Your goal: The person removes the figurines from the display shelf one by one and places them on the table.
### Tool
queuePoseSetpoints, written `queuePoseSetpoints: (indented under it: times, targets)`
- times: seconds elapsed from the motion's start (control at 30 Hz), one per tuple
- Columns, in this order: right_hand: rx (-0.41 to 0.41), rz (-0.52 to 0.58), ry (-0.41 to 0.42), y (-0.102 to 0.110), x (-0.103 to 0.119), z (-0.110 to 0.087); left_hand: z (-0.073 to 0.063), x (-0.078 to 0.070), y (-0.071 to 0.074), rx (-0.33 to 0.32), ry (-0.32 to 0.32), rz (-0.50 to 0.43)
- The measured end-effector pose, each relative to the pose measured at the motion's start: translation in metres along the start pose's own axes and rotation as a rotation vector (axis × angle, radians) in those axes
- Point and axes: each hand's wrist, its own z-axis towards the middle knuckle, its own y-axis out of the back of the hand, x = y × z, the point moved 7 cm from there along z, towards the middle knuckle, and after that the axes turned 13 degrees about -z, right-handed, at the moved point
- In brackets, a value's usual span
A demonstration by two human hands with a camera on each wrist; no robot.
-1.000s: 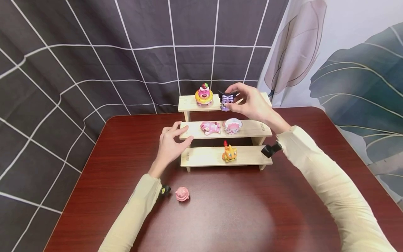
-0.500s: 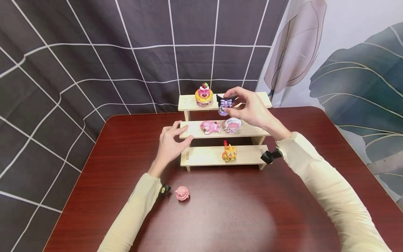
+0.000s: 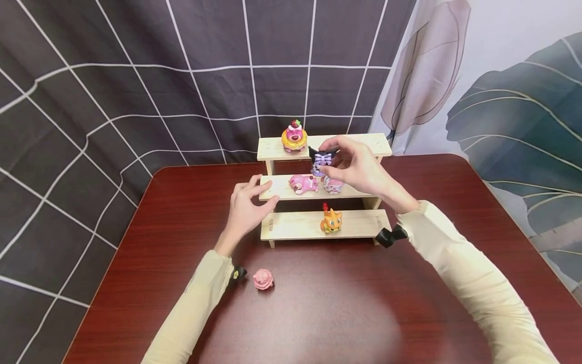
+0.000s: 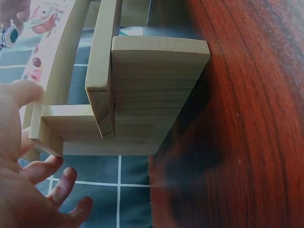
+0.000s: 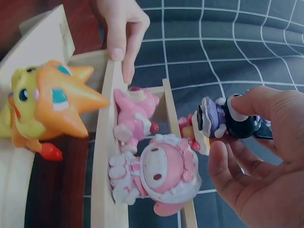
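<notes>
My right hand [image 3: 359,164] pinches a small figurine with a black hood and lilac bow [image 3: 322,161] between thumb and fingers. It is in the air in front of the top step of a three-tier wooden stand [image 3: 373,144]. On the middle step lie a pink bear figurine [image 3: 303,184] and, partly hidden behind my right hand in the head view, a pink-and-white figurine with a frilled hood [image 5: 166,171]. My left hand [image 3: 247,206] grips the left end of the middle step, thumb on the board [image 4: 40,130] and a finger behind it.
A bear figurine in a yellow ring [image 3: 294,138] sits on the top step, left side. An orange figurine with a red-tipped tail [image 3: 331,221] stands on the bottom step. Near my left wrist, a round pink figurine [image 3: 263,279] rests on the red-brown table [image 3: 318,313]. Grid-patterned curtain hangs behind.
My right hand has brought the black-hooded figurine down and slightly left, from the top step to in front of it. My left hand stays on the stand's end.
</notes>
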Motion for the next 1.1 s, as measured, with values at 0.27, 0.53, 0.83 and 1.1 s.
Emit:
queuePoseSetpoints:
  times: [0.27,0.53,0.83,1.1]
  targets:
    - [-0.002,0.049,0.010,-0.008,0.006,-0.007,0.000,0.000,0.000,-0.009,-0.019,-0.008]
    - [-0.002,0.036,0.037,-0.013,0.011,-0.016,-0.001,0.000,-0.001,-0.010,-0.021,-0.003]
    - [-0.010,0.020,0.051,-0.020,0.018,-0.027,0.000,-0.001,0.000,-0.009,-0.018,-0.001]
    - [0.029,0.054,0.042,-0.027,0.027,-0.037,0.000,-0.001,0.000,-0.012,-0.024,-0.001]
